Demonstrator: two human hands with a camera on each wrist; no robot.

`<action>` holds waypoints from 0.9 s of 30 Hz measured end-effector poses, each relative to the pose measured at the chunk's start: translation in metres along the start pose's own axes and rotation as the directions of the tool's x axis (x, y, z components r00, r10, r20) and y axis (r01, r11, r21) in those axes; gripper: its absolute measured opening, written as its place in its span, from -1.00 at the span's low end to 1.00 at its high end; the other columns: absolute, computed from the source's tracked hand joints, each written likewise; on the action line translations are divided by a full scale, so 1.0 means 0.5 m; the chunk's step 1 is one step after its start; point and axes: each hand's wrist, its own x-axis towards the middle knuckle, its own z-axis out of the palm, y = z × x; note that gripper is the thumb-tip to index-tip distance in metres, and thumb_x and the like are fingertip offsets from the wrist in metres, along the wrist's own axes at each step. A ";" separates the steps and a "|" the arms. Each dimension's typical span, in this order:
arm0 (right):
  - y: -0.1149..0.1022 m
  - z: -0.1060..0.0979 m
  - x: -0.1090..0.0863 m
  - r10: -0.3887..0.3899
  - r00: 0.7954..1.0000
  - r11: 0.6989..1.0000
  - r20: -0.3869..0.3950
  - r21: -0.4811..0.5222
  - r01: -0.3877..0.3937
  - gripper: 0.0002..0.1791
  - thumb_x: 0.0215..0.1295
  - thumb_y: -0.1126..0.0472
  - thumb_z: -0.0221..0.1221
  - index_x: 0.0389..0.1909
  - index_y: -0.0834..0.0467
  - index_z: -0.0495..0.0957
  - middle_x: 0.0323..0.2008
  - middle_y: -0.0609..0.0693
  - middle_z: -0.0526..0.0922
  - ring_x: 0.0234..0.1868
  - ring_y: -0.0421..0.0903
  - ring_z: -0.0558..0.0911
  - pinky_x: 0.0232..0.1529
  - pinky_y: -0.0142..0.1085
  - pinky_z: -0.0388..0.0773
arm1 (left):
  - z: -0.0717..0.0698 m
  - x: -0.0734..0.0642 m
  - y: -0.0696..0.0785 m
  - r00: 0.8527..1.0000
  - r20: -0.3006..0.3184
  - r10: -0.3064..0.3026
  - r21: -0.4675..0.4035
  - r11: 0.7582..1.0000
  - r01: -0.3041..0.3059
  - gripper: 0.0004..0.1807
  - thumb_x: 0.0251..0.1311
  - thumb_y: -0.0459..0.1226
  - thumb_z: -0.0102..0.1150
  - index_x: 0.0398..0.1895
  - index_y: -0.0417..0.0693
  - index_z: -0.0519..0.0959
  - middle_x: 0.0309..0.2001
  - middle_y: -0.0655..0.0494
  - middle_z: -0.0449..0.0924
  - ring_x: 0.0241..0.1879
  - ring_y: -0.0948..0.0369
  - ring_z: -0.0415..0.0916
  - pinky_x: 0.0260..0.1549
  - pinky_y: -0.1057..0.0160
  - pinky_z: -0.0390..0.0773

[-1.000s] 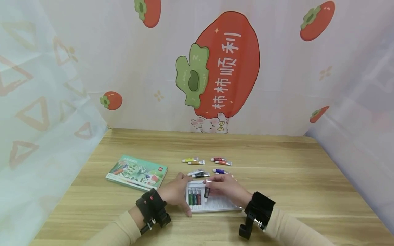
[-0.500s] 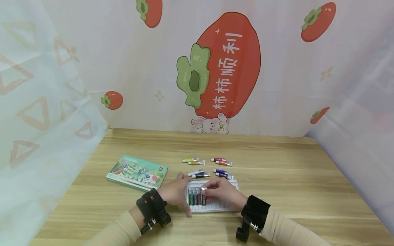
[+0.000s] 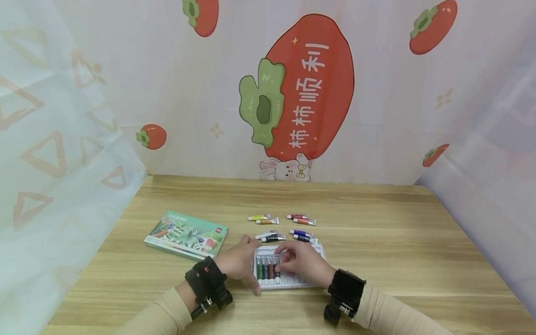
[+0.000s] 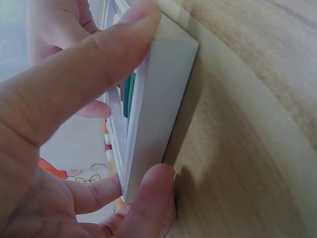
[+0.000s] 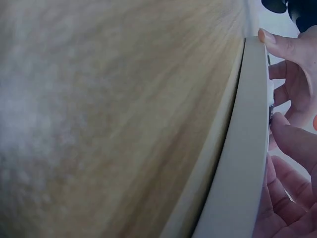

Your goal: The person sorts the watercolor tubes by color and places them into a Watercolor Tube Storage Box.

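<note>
A white plastic tray point(image 3: 303, 286) lies near the front of the table. At its left end my left hand point(image 3: 239, 261) grips it, thumb at the near edge and fingers at the far edge; the left wrist view shows the tray's end wall point(image 4: 161, 104) between them. A green paint tube point(image 3: 259, 271), a teal paint tube point(image 3: 265, 271) and a reddish-brown paint tube point(image 3: 271, 271) lie side by side in its slots. Beside them lies a dark brown paint tube point(image 3: 277, 274). Over this one hovers my right hand point(image 3: 304, 262), thumb touching the tube, index finger raised apart.
Behind the tray lie paint tubes in pairs: yellow point(image 3: 258, 217) and ochre point(image 3: 268, 222), crimson point(image 3: 297, 217) and orange point(image 3: 304, 222), white point(image 3: 266, 234) and black point(image 3: 274, 238), blue point(image 3: 300, 233) and dark blue point(image 3: 306, 239). A green illustrated box point(image 3: 188, 235) sits left. Curtains surround the table.
My right hand has lowered the dark brown tube from above the tray into the slot beside the reddish-brown one, and its fingers have loosened. The left hand has stayed on the tray.
</note>
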 end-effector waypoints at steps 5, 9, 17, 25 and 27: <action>-0.006 -0.002 -0.004 -0.030 0.999 0.996 0.021 -0.080 0.031 -0.75 0.16 0.18 0.49 -0.16 0.15 0.74 -0.36 -0.19 0.65 -0.39 -0.28 0.55 -0.35 -0.38 0.51 | 0.001 -0.002 0.001 1.000 0.000 0.000 -0.004 1.000 0.000 0.27 -0.48 -0.14 0.81 0.44 -0.27 0.32 0.20 -0.22 0.30 -0.01 -0.01 0.49 0.06 -0.10 0.59; -0.016 -0.006 -0.002 -0.051 0.997 0.986 0.063 -0.155 0.060 -0.73 0.16 0.13 0.50 -0.16 0.16 0.77 -0.31 -0.17 0.69 -0.33 -0.28 0.57 -0.30 -0.37 0.52 | 0.000 -0.001 0.002 1.000 0.004 -0.007 -0.005 1.000 0.007 0.27 -0.48 -0.14 0.81 0.45 -0.25 0.32 0.22 -0.22 0.30 0.01 -0.03 0.49 0.08 -0.11 0.58; -0.023 -0.007 0.009 -0.109 0.986 0.970 0.126 -0.202 0.133 -0.74 0.09 0.21 0.52 -0.19 0.17 0.79 -0.31 -0.16 0.73 -0.30 -0.33 0.59 -0.23 -0.40 0.57 | -0.004 -0.002 0.001 1.000 0.019 -0.016 -0.004 1.000 0.016 0.27 -0.48 -0.16 0.80 0.46 -0.24 0.31 0.22 -0.19 0.29 0.01 -0.02 0.48 0.07 -0.10 0.58; -0.051 -0.021 0.016 -0.053 0.979 0.944 0.196 -0.309 0.114 -0.75 0.09 0.19 0.53 -0.21 0.16 0.79 -0.37 -0.18 0.72 -0.39 -0.34 0.56 -0.29 -0.41 0.57 | -0.003 0.000 0.003 0.999 0.022 -0.028 -0.015 0.999 0.028 0.29 -0.47 -0.17 0.80 0.48 -0.23 0.29 0.25 -0.20 0.27 0.03 -0.04 0.47 0.09 -0.13 0.56; -0.060 -0.027 0.017 -0.044 0.975 0.935 0.218 -0.334 0.117 -0.72 0.10 0.17 0.53 -0.18 0.18 0.78 -0.38 -0.18 0.70 -0.42 -0.33 0.55 -0.32 -0.42 0.55 | -0.004 0.000 0.005 0.999 0.018 -0.031 -0.010 0.999 0.031 0.29 -0.47 -0.17 0.80 0.48 -0.23 0.29 0.25 -0.22 0.27 0.04 -0.06 0.48 0.09 -0.14 0.57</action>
